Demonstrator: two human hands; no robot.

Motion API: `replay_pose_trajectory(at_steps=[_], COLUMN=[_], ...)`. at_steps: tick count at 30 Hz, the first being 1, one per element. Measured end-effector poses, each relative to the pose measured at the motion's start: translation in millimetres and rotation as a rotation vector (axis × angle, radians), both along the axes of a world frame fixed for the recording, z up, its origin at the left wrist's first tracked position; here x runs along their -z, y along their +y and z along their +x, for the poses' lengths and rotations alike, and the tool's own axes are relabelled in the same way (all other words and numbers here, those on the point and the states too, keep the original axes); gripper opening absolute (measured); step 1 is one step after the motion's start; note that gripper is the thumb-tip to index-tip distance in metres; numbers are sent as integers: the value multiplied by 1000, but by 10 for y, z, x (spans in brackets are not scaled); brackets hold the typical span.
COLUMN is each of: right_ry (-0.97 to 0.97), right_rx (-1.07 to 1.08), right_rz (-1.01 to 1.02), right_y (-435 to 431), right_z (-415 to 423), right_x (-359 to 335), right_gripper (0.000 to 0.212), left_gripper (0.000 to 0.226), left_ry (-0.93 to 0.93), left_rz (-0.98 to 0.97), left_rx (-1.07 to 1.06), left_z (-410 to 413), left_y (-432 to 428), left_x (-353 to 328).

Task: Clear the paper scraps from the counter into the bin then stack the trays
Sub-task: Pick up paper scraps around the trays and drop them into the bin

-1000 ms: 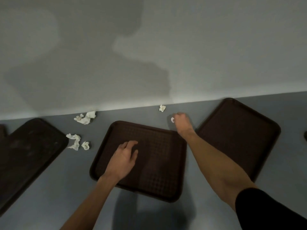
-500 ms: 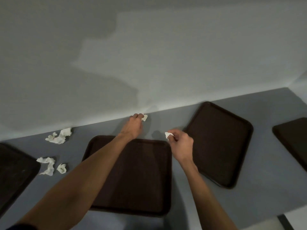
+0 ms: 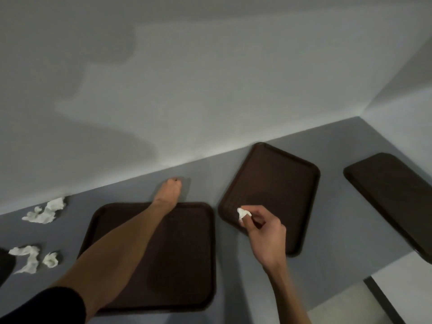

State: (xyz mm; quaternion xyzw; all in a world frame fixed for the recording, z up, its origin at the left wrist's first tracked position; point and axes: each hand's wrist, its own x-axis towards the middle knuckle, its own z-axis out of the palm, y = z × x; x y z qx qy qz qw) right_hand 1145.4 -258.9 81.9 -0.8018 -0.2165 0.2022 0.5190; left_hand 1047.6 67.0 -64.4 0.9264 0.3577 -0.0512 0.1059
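My right hand (image 3: pixel 266 232) pinches a small white paper scrap (image 3: pixel 243 213) above the near corner of a brown tray (image 3: pixel 280 181). My left arm reaches across another brown tray (image 3: pixel 187 253). My left hand (image 3: pixel 169 191) is down on the grey counter (image 3: pixel 327 242) near the wall, fingers curled over the spot where a scrap lay; that scrap is hidden. More crumpled scraps lie at the left: a long paper scrap (image 3: pixel 45 211), a twisted scrap (image 3: pixel 27 256) and a small scrap (image 3: pixel 50 259). No bin is in view.
A third brown tray (image 3: pixel 392 195) lies at the far right, overhanging the counter's front edge. A dark tray corner (image 3: pixel 4 263) shows at the left border. The wall runs along the back, and pale floor (image 3: pixel 402 291) shows past the counter's right end.
My right hand has drawn back toward me with its scrap, over the tray corner. My left hand has closed over the scrap by the wall, which no longer shows. The view shifted left.
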Motion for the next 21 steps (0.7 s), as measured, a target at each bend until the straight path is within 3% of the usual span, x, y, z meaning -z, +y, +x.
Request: replay_pose_trajectory(at_steps=[5, 11, 15, 21], right_ry=[132, 124, 136, 190], right_rx=[111, 195, 256, 390], right_rz=[129, 248, 224, 192], right_y=[-470, -1397, -2255, -3669], right_z=[25, 120, 263, 423], right_x=[-32, -130, -115, -101], right_gripper=[26, 19, 29, 28], left_gripper=[22, 12, 19, 13], left_ry=[-204, -527, -609, -671], left_rz=[-177, -337, -488, -737], left_rx=[-192, -190, -152, -78], left_z=[88, 177, 286, 708], left_y=[-392, -1706, -2837, -4478], left_x=[-309, -922, -1217, -1314])
